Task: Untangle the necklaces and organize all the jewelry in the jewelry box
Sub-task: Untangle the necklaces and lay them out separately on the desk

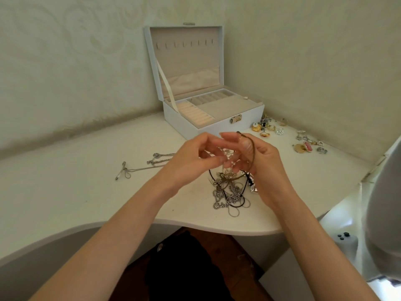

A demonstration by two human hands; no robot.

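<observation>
A tangle of necklaces (230,193), silver chains with dark and brown cords, hangs from my hands down onto the white table (86,181). My left hand (193,157) pinches a pearl strand (227,158) of the tangle. My right hand (258,157) holds a brown cord (251,146) looped over its fingers. The white jewelry box (217,118) stands open behind my hands, its beige compartments and ring rolls showing nothing inside. Separate silver necklaces (149,162) lie stretched out on the table to the left.
Earrings, brooches and rings (269,127) are scattered right of the box, more pieces (308,145) farther right. The table sits in a wall corner; its curved front edge is near my forearms. A white object (347,242) with dark buttons sits low right.
</observation>
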